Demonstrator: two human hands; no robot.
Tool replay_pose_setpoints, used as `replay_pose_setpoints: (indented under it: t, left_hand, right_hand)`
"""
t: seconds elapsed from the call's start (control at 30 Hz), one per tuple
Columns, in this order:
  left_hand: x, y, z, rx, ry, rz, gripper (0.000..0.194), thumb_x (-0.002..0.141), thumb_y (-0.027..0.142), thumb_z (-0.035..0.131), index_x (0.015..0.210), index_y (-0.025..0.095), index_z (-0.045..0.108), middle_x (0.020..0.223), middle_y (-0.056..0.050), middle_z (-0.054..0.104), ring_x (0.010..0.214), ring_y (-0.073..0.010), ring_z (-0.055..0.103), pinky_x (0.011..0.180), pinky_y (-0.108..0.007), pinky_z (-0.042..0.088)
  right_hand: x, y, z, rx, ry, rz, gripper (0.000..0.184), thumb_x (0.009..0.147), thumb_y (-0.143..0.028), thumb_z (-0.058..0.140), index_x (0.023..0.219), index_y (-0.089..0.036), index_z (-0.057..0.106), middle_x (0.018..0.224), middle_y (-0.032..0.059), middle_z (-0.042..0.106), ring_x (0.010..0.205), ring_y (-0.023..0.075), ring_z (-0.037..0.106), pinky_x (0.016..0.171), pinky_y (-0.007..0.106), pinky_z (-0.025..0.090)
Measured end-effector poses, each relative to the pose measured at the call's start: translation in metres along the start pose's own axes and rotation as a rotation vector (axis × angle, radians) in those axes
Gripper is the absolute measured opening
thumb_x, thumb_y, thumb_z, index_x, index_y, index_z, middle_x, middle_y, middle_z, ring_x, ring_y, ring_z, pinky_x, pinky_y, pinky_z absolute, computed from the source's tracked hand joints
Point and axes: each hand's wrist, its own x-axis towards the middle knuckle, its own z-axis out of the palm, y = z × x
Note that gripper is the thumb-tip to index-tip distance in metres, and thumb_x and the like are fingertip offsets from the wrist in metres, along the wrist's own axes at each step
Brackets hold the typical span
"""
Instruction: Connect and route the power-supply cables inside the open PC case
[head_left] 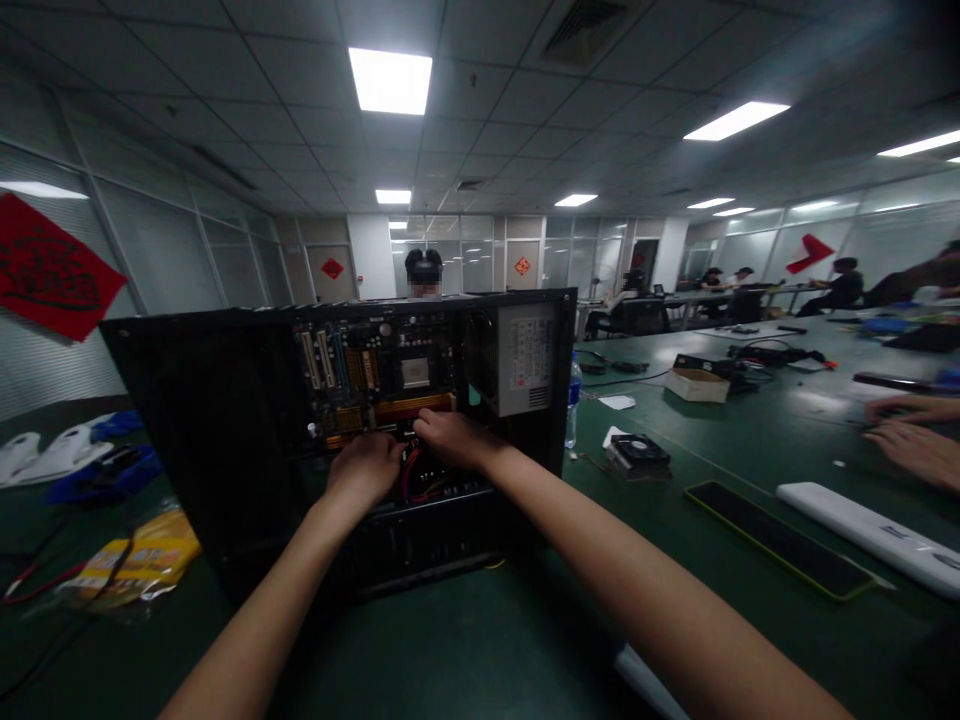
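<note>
An open black computer case (225, 420) stands on the green table (465, 640), its side off and its motherboard (375, 375) and grey power supply (525, 360) showing. Both my hands reach inside, below the motherboard. My left hand (365, 470) is curled, knuckles toward me, over red cables (411, 478). My right hand (450, 438) is also curled, fingers bent down into the same cable bundle. What the fingers grip is hidden in the dark interior.
A yellow plastic packet (139, 560) and blue and white items (67, 455) lie left of the case. To the right sit a water bottle (573, 400), a small fan (637, 452), a dark flat tray (780, 540), a white bar (870, 535). Another person's hands (911, 430) rest at the far right; more people sit behind.
</note>
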Motion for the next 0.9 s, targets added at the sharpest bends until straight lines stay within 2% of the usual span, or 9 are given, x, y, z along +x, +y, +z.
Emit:
replay_pose_setpoints:
  t: [0.23,0.33,0.5,0.6,0.7,0.83,0.9]
  left_hand:
    - [-0.003,0.002,0.003,0.019,0.048,0.095,0.037,0.093,0.038,0.039,0.091,0.02,0.071,0.097,-0.012,0.072,0.088,-0.0232,0.067,0.072,-0.03,0.045]
    - [-0.006,0.004,0.001,0.011,0.035,0.132,0.041,0.093,0.044,0.039,0.089,0.019,0.071,0.091,-0.011,0.073,0.083,-0.0223,0.067,0.07,-0.03,0.045]
    - [-0.011,0.008,-0.002,0.073,0.043,0.164,0.043,0.089,0.053,0.045,0.088,0.018,0.07,0.089,-0.011,0.072,0.081,-0.0234,0.067,0.069,-0.03,0.045]
    - [-0.013,0.008,-0.002,0.106,0.07,0.164,0.042,0.089,0.051,0.045,0.093,0.018,0.069,0.091,-0.012,0.072,0.082,-0.0248,0.067,0.069,-0.031,0.046]
    - [-0.012,0.007,0.0,0.106,0.08,0.182,0.041,0.091,0.049,0.043,0.094,0.017,0.069,0.091,-0.013,0.072,0.084,-0.0254,0.067,0.069,-0.031,0.046]
    - [-0.01,0.006,-0.001,0.064,0.051,0.259,0.035,0.091,0.043,0.046,0.094,0.017,0.069,0.091,-0.012,0.071,0.084,-0.0237,0.067,0.07,-0.029,0.046]
    - [-0.009,0.005,-0.002,0.058,0.041,0.283,0.033,0.091,0.041,0.047,0.092,0.016,0.069,0.089,-0.012,0.071,0.082,-0.0238,0.067,0.07,-0.03,0.046]
  right_hand:
    - [0.004,0.001,0.007,0.017,0.01,0.033,0.016,0.094,-0.014,0.042,0.102,-0.012,0.056,0.106,0.0122,0.058,0.09,0.0213,0.061,0.069,0.03,0.044]
    - [0.005,0.0,0.007,0.018,0.003,0.047,0.016,0.093,-0.014,0.043,0.102,-0.012,0.056,0.107,0.0125,0.058,0.089,0.0215,0.061,0.069,0.03,0.044]
    - [-0.001,-0.003,-0.004,0.074,-0.001,0.058,0.013,0.09,-0.016,0.049,0.101,-0.013,0.056,0.107,0.0121,0.057,0.092,0.021,0.058,0.07,0.03,0.044]
    - [-0.008,-0.006,-0.015,0.154,0.065,-0.009,0.016,0.084,-0.015,0.055,0.1,-0.014,0.055,0.11,0.0113,0.056,0.099,0.0212,0.054,0.076,0.03,0.043]
    - [-0.012,-0.007,-0.023,0.199,0.137,0.047,0.015,0.084,-0.01,0.05,0.096,-0.015,0.057,0.105,0.0093,0.058,0.097,0.0192,0.054,0.077,0.028,0.041]
    - [-0.014,-0.004,-0.024,0.22,0.063,0.088,0.015,0.09,-0.014,0.046,0.085,-0.015,0.061,0.092,0.007,0.063,0.085,0.0163,0.058,0.071,0.026,0.038]
    - [-0.015,-0.002,-0.022,0.24,0.073,0.1,0.015,0.089,-0.014,0.048,0.083,-0.015,0.062,0.089,0.0067,0.064,0.084,0.016,0.058,0.071,0.026,0.037]
